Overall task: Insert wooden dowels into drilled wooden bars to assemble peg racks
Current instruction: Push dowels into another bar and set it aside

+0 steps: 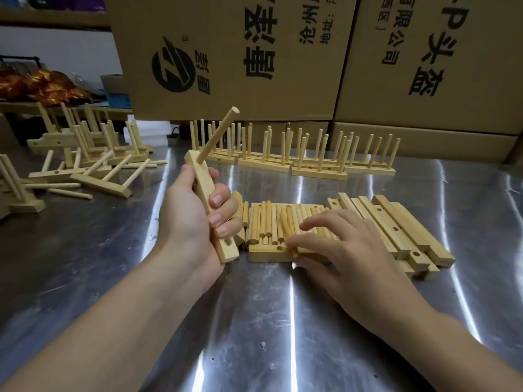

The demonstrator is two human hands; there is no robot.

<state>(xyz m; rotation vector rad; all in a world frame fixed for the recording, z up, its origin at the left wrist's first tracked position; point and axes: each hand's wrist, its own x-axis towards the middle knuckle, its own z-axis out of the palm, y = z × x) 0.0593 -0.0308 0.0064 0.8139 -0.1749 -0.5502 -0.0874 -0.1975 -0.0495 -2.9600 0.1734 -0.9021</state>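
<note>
A scuffed stainless-steel tabletop fills the foreground, streaked with bright white reflections of light from above. Behind it stand large brown cardboard cartons stacked on flatter cartons, printed in black Chinese characters that read upside down, with a round logo on the left one. Far left, a white wall runs below a wooden shelf edge; before it lies a heap of orange-gold foil packets, near a blue box
</note>
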